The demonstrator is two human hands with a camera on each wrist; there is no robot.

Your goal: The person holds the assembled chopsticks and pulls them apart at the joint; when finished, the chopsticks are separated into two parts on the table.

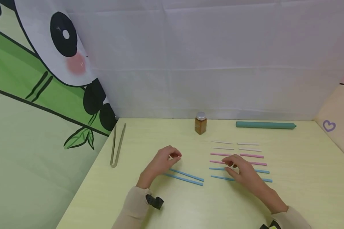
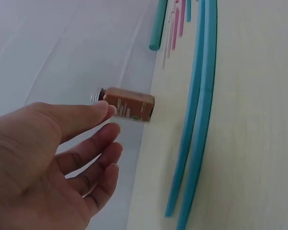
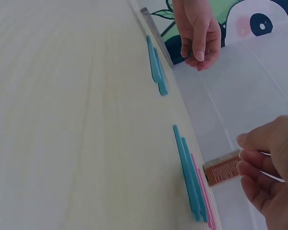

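My left hand (image 1: 164, 159) hovers over the left part of the table, its fingers loosely bent and holding nothing. Just below it lie two long blue sticks (image 1: 187, 180), partly covered by that hand in the head view. On the right, my right hand (image 1: 241, 171) hangs over rows of slim sticks, fingers loosely curved and thumb apart from them, with nothing in its grasp. It hides parts of the blue sticks (image 1: 222, 177) and pink sticks (image 1: 251, 156) under it. White sticks (image 1: 247, 144) lie in the rows farther back.
A small brown bottle with a silver cap (image 1: 200, 124) stands near the back edge. Metal tongs (image 1: 118, 146) lie at the far left. A green rod (image 1: 265, 125) lies at the back right. A light cloth (image 1: 218, 63) hangs behind the table (image 1: 304, 190).
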